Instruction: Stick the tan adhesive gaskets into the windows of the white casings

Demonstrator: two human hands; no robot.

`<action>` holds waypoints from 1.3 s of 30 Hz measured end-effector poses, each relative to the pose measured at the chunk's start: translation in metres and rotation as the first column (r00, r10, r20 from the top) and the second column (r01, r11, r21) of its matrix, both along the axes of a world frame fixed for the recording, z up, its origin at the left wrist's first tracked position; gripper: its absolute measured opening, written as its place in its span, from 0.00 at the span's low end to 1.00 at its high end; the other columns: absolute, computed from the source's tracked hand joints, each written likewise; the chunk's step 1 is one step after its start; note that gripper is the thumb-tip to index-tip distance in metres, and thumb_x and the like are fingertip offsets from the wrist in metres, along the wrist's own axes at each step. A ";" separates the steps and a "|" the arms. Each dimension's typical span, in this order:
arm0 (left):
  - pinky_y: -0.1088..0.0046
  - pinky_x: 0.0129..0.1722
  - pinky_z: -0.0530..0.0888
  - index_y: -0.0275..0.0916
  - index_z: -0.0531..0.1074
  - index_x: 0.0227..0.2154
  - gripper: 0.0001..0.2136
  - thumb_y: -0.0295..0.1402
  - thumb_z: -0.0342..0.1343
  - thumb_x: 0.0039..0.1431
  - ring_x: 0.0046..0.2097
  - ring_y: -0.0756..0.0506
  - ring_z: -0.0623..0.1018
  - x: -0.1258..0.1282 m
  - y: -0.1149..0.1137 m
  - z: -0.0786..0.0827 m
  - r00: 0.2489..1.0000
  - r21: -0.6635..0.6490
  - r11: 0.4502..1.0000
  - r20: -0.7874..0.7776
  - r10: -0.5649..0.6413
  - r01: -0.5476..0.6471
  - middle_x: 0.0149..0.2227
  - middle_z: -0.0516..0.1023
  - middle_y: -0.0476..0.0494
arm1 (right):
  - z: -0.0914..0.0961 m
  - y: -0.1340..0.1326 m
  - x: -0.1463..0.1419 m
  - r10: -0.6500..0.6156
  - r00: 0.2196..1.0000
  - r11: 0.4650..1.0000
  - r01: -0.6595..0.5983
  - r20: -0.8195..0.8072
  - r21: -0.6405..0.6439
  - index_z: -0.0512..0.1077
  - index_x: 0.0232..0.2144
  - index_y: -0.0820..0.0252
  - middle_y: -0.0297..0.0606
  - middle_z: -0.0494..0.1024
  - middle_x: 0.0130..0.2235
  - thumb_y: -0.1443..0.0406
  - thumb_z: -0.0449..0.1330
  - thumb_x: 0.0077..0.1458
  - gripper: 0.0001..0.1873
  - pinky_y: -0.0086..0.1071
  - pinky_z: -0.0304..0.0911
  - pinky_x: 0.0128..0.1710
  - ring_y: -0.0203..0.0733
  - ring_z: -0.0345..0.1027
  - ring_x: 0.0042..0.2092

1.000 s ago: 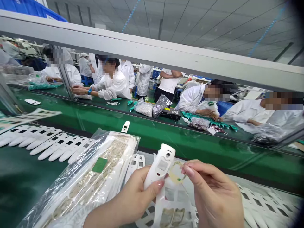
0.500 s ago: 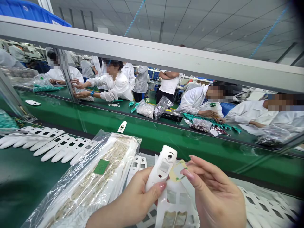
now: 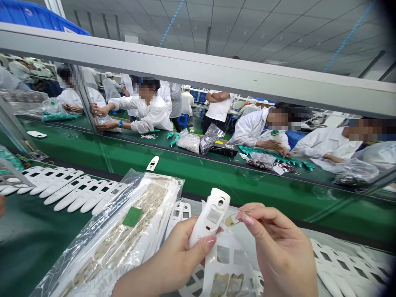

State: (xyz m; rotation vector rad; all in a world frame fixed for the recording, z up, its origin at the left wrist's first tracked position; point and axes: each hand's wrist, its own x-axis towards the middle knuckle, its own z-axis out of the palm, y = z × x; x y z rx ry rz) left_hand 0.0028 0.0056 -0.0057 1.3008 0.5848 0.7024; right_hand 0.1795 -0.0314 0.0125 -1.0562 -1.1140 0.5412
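My left hand is closed around a white plastic housing with a rectangular window and a round hole near its upper end. A white backing sheet with window-shaped cutouts hangs beneath the housing, seemingly held by the same hand. Just right of the housing, my right hand pinches a thin, clear adhesive piece with a yellowish edge between thumb and forefinger. It is turned nearly edge-on and stands apart from the window. Behind my left hand, more white housings lie partly hidden.
A clear bag of sticker sheets with a green label lies left of my hands. Rows of white housings fill the left bench; others lie at right. The green conveyor belt carries one housing. Co-workers sit across it.
My right hand has turned the adhesive piece from facing me to nearly edge-on. The left hand keeps the housing in about the same place. The housing on the belt has shifted slightly left.
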 end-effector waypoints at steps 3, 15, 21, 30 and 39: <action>0.75 0.30 0.66 0.31 0.71 0.40 0.21 0.49 0.54 0.61 0.30 0.49 0.69 0.000 -0.001 -0.001 1.000 0.001 1.000 -0.009 -0.003 0.003 0.30 0.73 0.44 | 0.003 -0.002 0.002 -0.017 1.000 0.999 0.017 0.002 0.049 0.76 0.29 0.53 0.34 0.76 0.33 0.68 0.68 0.50 0.05 0.30 0.67 0.37 0.39 0.70 0.39; 0.79 0.27 0.66 0.33 0.72 0.40 0.19 0.47 0.56 0.59 0.28 0.52 0.69 -0.001 -0.003 -0.001 0.999 -0.071 0.997 -0.036 -0.036 0.033 0.27 0.70 0.49 | 0.005 -0.003 0.004 0.095 0.985 0.991 -0.080 0.144 -0.104 0.77 0.27 0.54 0.35 0.77 0.30 0.65 0.68 0.50 0.02 0.31 0.66 0.31 0.39 0.70 0.32; 0.77 0.27 0.71 0.34 0.71 0.40 0.19 0.47 0.57 0.59 0.27 0.50 0.74 -0.004 -0.005 -0.003 0.993 -0.129 0.987 -0.057 -0.105 0.097 0.27 0.74 0.46 | 0.007 0.000 0.004 0.143 0.966 0.981 -0.108 0.217 -0.164 0.76 0.26 0.53 0.34 0.72 0.31 0.63 0.66 0.52 0.05 0.30 0.63 0.32 0.38 0.68 0.34; 0.80 0.21 0.67 0.34 0.71 0.33 0.19 0.49 0.55 0.59 0.22 0.52 0.71 -0.007 0.000 0.007 0.974 -0.113 0.980 -0.139 -0.177 0.162 0.21 0.72 0.47 | 0.014 0.000 0.005 0.055 0.959 0.982 -0.001 0.278 -0.189 0.76 0.20 0.55 0.38 0.69 0.31 0.56 0.69 0.46 0.11 0.32 0.61 0.28 0.40 0.66 0.33; 0.80 0.23 0.69 0.33 0.73 0.36 0.16 0.45 0.54 0.62 0.23 0.52 0.73 -0.008 0.001 0.004 0.974 -0.125 0.972 -0.083 -0.210 0.199 0.23 0.72 0.47 | 0.006 -0.002 0.003 0.026 0.950 0.984 0.031 0.312 -0.175 0.76 0.24 0.52 0.36 0.68 0.34 0.54 0.68 0.48 0.10 0.32 0.60 0.32 0.41 0.65 0.37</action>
